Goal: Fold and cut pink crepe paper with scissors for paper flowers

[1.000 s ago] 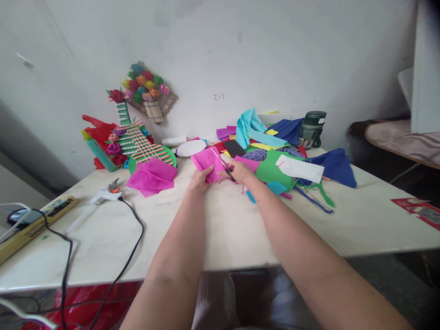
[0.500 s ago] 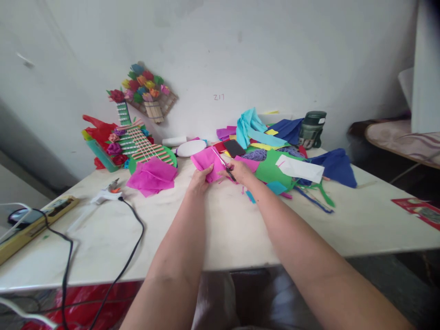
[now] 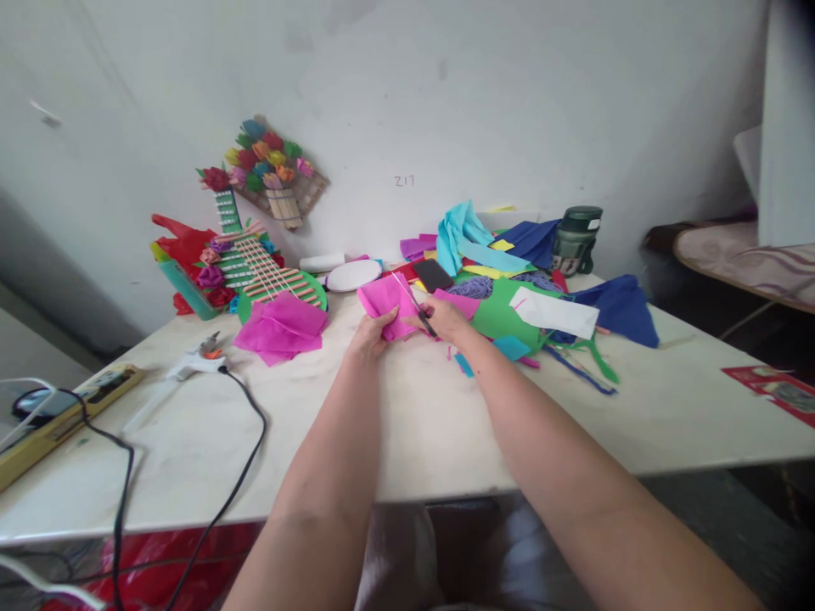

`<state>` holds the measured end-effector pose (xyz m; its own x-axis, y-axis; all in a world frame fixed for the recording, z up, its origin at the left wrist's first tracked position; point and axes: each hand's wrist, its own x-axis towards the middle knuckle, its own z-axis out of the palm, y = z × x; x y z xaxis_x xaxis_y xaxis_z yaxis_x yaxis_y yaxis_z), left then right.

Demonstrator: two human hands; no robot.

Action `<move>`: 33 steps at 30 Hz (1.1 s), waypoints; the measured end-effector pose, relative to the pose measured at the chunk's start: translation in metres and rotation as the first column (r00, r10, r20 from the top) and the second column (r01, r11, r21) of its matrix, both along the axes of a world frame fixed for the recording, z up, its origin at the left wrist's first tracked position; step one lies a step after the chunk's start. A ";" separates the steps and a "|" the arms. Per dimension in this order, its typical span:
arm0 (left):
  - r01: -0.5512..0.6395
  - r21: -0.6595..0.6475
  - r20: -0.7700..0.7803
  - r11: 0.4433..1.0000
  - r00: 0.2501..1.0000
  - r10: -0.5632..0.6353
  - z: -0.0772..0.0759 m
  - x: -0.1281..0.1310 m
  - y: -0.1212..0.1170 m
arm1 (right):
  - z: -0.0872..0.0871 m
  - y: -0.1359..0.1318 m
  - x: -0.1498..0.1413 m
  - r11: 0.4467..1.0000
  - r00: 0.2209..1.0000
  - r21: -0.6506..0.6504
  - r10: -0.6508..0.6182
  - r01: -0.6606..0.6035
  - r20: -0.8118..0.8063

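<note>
**While the left hand (image 3: 370, 333) pinches a pink sheet (image 3: 377, 297), the right hand (image 3: 449, 321) grips scissors (image 3: 426, 322)**

Since both hands sit around the middle of the table (image 3: 433, 433), we log the pink sheet there, between them, on the near side of a round white disc (image 3: 354, 275). Left hand: thumb on top of the sheet, fingers mostly hidden below, so we mark it as pinching the near left part. Right hand: fingers curled round the dark scissor handles, blades pointing far and left over the sheet's right side. We cannot tell if paper lies between the blades.

Just right of the hands, we see a pink piece (image 3: 459, 304), partly covered by the right hand, then a green sheet (image 3: 493, 316) with a white slip (image 3: 553, 311) on it. Beyond the hands: a dark phone-like rectangle (image 3: 434, 275), purple yarn (image 3: 474, 287) near it, light blue paper (image 3: 462, 233) farther back. A dark green bottle (image 3: 578, 240) stands upright at far right; a dark blue sheet (image 3: 622, 312) lies nearer.

Over on the left, we have another pink sheet (image 3: 280, 329) at the near side of a green guitar-shaped craft (image 3: 271, 267) with flowers. Nearer: a white glue gun (image 3: 196, 363) with black cord (image 3: 255, 407), and a yellow power strip (image 3: 47, 431).
</note>
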<state>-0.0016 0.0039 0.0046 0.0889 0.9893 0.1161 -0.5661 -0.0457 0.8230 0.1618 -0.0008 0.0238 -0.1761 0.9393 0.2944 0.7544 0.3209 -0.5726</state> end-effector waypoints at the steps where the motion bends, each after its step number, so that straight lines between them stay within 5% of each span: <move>1: 0.000 0.002 -0.001 1.000 1.000 0.000 -0.001 0.000 0.000 | 0.000 0.000 0.000 1.000 1.000 0.001 -0.001 0.001 -0.005; 28: 0.003 -0.018 0.007 1.000 1.000 -0.003 0.001 0.001 -0.001 | -0.006 0.008 -0.004 0.997 0.985 0.074 0.022 -0.009 -0.170; 33: 0.016 -0.026 -0.007 1.000 1.000 -0.016 -0.001 0.001 0.000 | -0.007 0.008 -0.002 0.999 0.983 0.008 0.048 -0.048 -0.176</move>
<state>-0.0009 0.0041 0.0035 0.1054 0.9904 0.0894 -0.5606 -0.0151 0.8280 0.1596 0.0072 0.0167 -0.1659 0.9300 0.3280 0.6254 0.3564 -0.6942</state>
